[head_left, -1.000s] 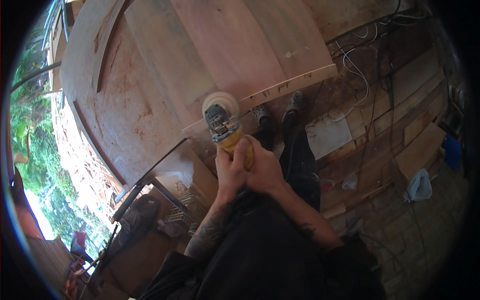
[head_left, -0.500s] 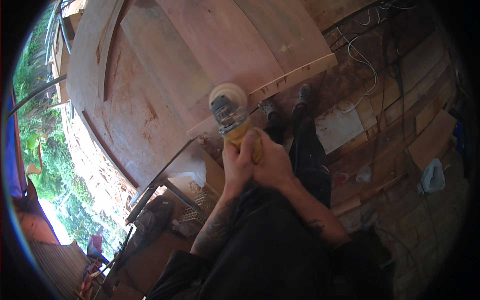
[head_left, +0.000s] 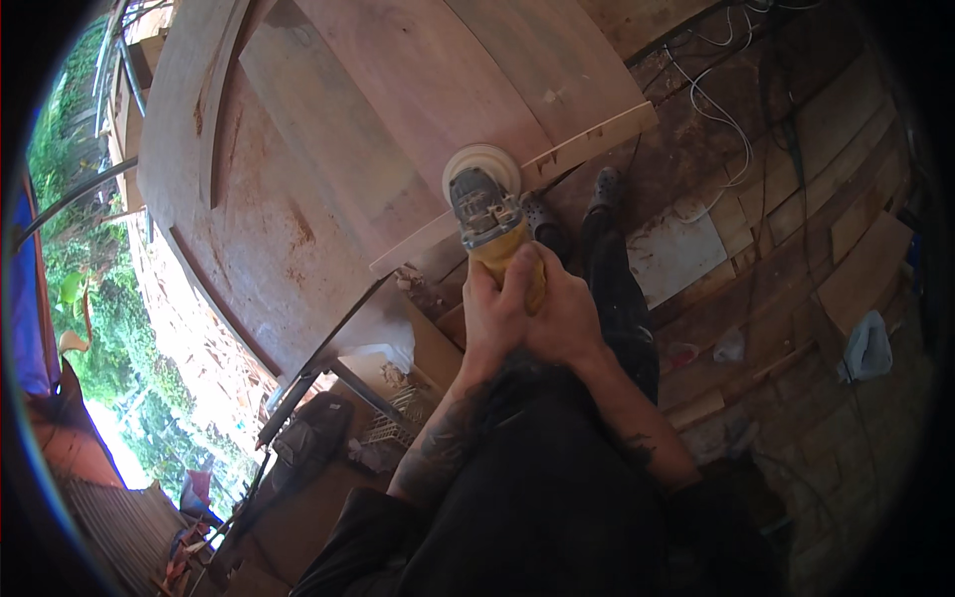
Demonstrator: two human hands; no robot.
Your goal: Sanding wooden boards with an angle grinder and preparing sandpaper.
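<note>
Both of my hands grip a yellow and grey angle grinder [head_left: 487, 214] fitted with a round pale sanding disc [head_left: 480, 159]. My left hand [head_left: 494, 308] wraps its body from the left, thumb along the top. My right hand [head_left: 565, 316] closes round it from the right, pressed against the left one. The disc lies over the near edge of a reddish wood panel [head_left: 428, 85], beside a pale strip [head_left: 587, 134] along that edge; whether it touches the wood I cannot tell. Paler panels flank the reddish one on the table.
White cables [head_left: 711, 95] lie on the board-covered floor at the right. A pale plastic bag [head_left: 867, 348] rests farther right. Under the table's near left corner are a dark bag [head_left: 313, 428] and a wire basket [head_left: 396, 418]. My feet [head_left: 605, 189] stand close to the table edge.
The grinder and both hands have shifted right along the panel's near edge, with the disc slightly farther away. My grip looks the same.
</note>
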